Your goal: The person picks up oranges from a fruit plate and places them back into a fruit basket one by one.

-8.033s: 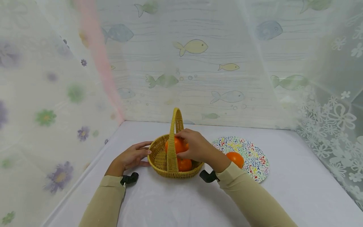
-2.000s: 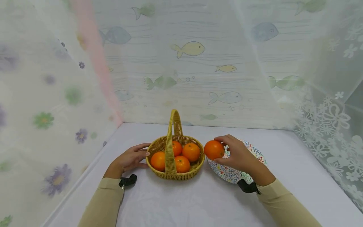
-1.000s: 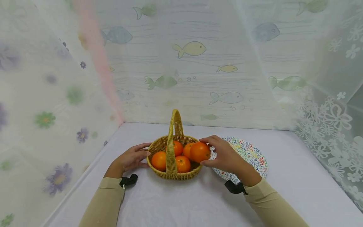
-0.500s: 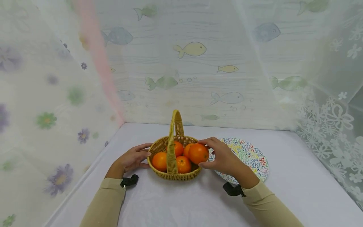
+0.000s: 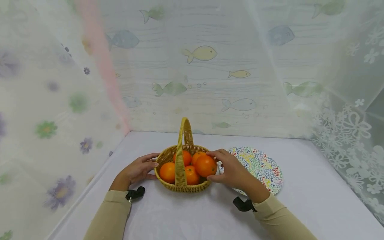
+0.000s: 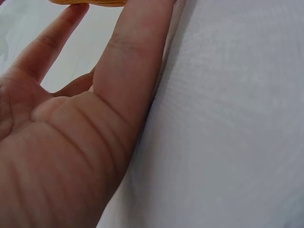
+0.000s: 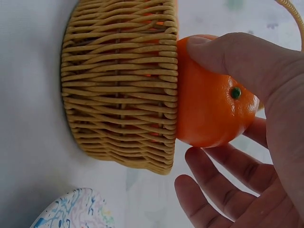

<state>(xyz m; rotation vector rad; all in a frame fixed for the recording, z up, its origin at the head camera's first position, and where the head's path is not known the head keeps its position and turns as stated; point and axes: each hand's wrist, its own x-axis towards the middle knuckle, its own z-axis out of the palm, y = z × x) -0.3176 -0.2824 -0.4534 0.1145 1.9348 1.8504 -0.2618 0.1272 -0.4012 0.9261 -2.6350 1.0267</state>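
A yellow wicker basket (image 5: 187, 188) with a tall handle stands on the table and holds several oranges, among them a front orange (image 5: 167, 172). My right hand (image 5: 232, 170) grips one more orange (image 5: 205, 166) at the basket's right rim, thumb on the near side and fingers on the far side. In the right wrist view this orange (image 7: 213, 99) sits at the rim, its green stem end showing. My left hand (image 5: 136, 170) rests its extended fingers against the basket's left side. The left wrist view shows straight fingers (image 6: 52, 40) touching the wicker; most of the basket is out of frame.
A round plate (image 5: 264, 166) with a multicoloured squiggle pattern lies to the right, partly behind my right hand. White cloth (image 5: 168, 216) covers the table. Fish-printed fabric (image 5: 204, 83) hangs behind, with flowered curtains at both sides.
My right hand has brought an orange left from above the plate to the basket's right rim, lowering it slightly in the last half second. Earlier it put oranges into the basket. The left hand stays put.
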